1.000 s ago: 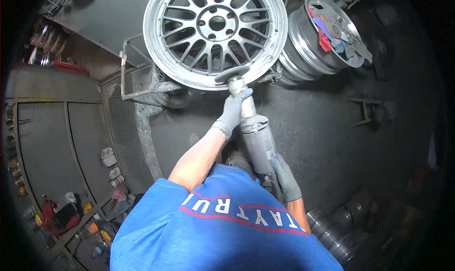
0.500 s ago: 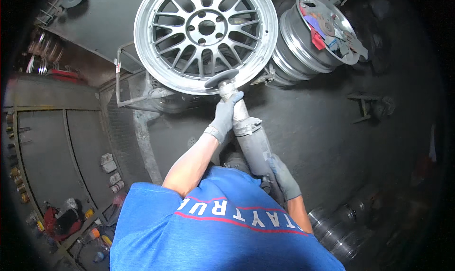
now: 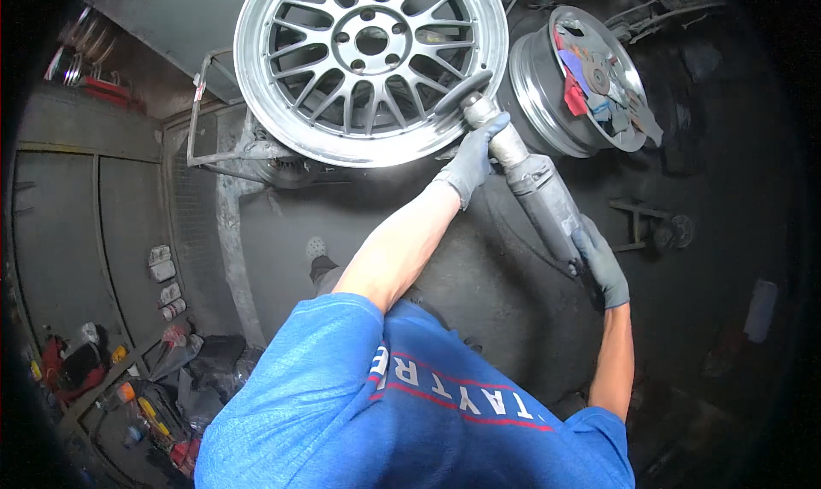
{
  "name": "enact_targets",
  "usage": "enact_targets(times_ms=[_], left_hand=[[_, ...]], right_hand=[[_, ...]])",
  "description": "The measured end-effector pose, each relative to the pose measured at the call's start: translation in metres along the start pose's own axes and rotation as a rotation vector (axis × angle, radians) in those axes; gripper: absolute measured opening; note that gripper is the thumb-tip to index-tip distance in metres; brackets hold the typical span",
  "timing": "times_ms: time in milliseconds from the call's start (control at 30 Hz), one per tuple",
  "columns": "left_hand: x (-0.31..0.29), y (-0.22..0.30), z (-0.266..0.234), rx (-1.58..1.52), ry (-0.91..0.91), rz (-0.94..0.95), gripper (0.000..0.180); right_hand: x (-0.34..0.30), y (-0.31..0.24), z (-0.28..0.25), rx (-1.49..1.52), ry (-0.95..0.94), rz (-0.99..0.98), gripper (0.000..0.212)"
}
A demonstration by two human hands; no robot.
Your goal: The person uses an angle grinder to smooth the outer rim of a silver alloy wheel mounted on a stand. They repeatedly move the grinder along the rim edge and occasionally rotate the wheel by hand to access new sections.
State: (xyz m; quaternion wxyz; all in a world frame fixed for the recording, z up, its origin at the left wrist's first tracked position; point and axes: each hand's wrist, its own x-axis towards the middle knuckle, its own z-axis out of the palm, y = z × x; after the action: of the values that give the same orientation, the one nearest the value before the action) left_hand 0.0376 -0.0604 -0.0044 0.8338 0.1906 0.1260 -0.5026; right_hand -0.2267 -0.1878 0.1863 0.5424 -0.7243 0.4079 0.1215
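A silver multi-spoke alloy wheel (image 3: 369, 61) stands on a metal stand at the top centre. Both gloved hands hold a grey angle grinder (image 3: 530, 189). My left hand (image 3: 472, 160) grips its front neck just behind the dark disc (image 3: 462, 94), which lies against the wheel's lower right rim. My right hand (image 3: 600, 262) grips the rear of the grinder body. My blue shirt fills the lower middle.
A second wheel (image 3: 581, 82) stands at the upper right with sanding discs and red and blue scraps lying in it. A metal stand frame (image 3: 218, 151) holds the first wheel. Bottles and clutter (image 3: 145, 386) lie at the lower left. A small metal bracket (image 3: 650, 224) lies on the dark floor.
The grinder and both hands have moved right along the wheel's lower rim, from its bottom to its lower right. My left arm has stretched out further.
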Motion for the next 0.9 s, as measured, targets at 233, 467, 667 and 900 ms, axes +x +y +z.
enact_targets(times_ms=[233, 467, 667, 900], left_hand=[[-0.032, -0.001, -0.021, 0.138, 0.136, -0.031, 0.041], [-0.12, 0.027, -0.106, 0.279, 0.194, -0.03, 0.038], [-0.186, 0.096, -0.144, 0.395, 0.25, -0.034, 0.037], [-0.232, 0.143, -0.158, 0.358, 0.153, -0.077, 0.029]], right_hand=[[-0.024, 0.021, 0.033, 0.074, 0.0, 0.07, 0.06], [-0.085, 0.067, 0.188, 0.425, -0.089, 0.289, 0.066], [-0.096, 0.139, 0.336, 0.737, -0.168, 0.129, 0.07], [-0.122, 0.102, 0.387, 0.494, -0.023, -0.02, 0.077]])
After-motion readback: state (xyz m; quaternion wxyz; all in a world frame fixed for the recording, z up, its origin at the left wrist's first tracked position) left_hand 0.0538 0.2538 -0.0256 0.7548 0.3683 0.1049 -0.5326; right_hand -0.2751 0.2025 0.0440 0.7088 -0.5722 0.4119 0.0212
